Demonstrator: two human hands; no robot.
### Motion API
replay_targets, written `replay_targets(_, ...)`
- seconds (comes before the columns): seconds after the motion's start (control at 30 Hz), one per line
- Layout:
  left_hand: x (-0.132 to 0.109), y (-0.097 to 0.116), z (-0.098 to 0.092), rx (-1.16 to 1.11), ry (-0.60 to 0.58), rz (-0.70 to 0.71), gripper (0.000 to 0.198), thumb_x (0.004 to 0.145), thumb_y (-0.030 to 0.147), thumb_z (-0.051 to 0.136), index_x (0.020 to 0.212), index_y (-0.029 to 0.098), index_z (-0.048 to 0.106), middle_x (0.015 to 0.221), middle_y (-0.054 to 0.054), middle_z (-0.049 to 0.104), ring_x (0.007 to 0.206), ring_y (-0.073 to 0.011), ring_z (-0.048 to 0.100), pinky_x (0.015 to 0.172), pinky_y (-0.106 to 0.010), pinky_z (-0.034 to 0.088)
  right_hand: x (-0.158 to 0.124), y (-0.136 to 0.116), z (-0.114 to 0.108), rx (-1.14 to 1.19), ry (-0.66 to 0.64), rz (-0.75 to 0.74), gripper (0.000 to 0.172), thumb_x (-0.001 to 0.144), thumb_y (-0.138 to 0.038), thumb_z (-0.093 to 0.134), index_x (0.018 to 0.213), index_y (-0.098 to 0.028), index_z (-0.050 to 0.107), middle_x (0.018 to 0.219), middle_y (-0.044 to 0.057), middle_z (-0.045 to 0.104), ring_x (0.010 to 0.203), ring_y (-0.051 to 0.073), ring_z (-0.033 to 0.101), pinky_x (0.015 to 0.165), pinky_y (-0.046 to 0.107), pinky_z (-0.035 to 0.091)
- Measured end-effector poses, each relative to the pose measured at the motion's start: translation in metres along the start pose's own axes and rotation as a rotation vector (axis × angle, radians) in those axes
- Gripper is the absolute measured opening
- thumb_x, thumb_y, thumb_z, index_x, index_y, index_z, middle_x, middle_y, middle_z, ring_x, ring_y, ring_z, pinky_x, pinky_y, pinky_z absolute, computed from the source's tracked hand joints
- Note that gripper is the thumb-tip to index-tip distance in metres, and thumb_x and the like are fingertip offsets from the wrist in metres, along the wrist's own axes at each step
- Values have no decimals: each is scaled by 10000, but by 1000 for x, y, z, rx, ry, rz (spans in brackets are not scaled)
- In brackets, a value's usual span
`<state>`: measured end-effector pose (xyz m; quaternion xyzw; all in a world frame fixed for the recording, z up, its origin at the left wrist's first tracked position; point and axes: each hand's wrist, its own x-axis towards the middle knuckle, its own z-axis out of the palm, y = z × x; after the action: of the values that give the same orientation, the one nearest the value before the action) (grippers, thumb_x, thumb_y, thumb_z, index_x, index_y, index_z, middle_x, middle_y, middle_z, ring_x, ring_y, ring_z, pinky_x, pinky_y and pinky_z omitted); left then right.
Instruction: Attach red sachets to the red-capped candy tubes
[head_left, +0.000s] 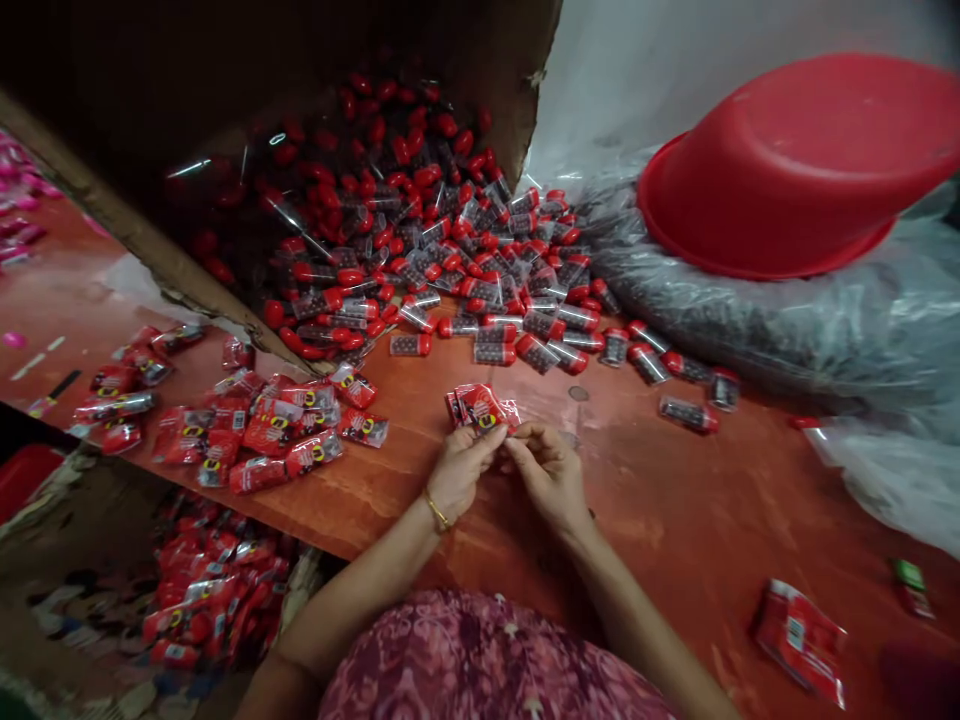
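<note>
My left hand, with a gold bangle at its wrist, grips a few small red printed plastic packets above the table. Close against it, my right hand is closed, its thumb and fingertips pinching at the packets' near edge. The fingers hide exactly what lies between them. Beyond my hands spreads a heap of clear tubes with red caps and dark contents. On the left lies a pile of filled red packets.
A cardboard box tips its tubes onto the orange table. An upturned red tub rests on a clear plastic sack. Flat red packets lie at right, and a carton below the table edge holds more filled packets.
</note>
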<state>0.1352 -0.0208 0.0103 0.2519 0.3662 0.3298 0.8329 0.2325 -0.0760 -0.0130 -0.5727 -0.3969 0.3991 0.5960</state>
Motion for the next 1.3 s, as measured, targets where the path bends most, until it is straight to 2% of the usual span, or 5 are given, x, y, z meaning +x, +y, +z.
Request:
replay_targets(0.2,-1,31,-35,-151,329,192,205,662,343,732,737,174,644,861,-27,704,822,-132,650,802,-254,469,63,-15,6,-623,-130,-323,311,853,-453,482,948,-168,566,879,88,645,802,199,588,736,350,485)
replay_targets(0.4,-9,61,-78,-288,674,408,353,904,434,362,823,239,644,1182,8,619,1064,-108,578,938,-271,432,155,-26,74,-1193,-286,-619,763,778,-698,373,1298,-140,400,1353,193,411,1237,364,333,1001,537,269)
replay_targets(0.57,-20,70,-98,-221,768,430,371,852,526,401,794,247,639,1212,29,588,1151,-123,520,974,-267,429,208,-5,102,-1332,-438,-646,583,840,-563,410,1315,-225,399,1405,152,363,1284,386,270,993,653,148)
replay_targets(1.03,-41,66,-75,-301,670,167,458,850,463,313,915,127,618,1007,-124,690,1040,-184,605,877,-307,486,151,6,-44,-1352,-484,-589,421,902,-407,362,1173,-146,553,1277,156,481,1130,279,449,964,433,306)
replay_targets(1.3,-8,30,-42,358,456,360,309,732,372,624,986,198,632,1103,-103,660,989,-207,624,911,-351,429,81,8,-89,-1377,-455,-605,423,905,-411,368,1193,-174,568,1306,152,482,1250,290,382,1026,461,280)
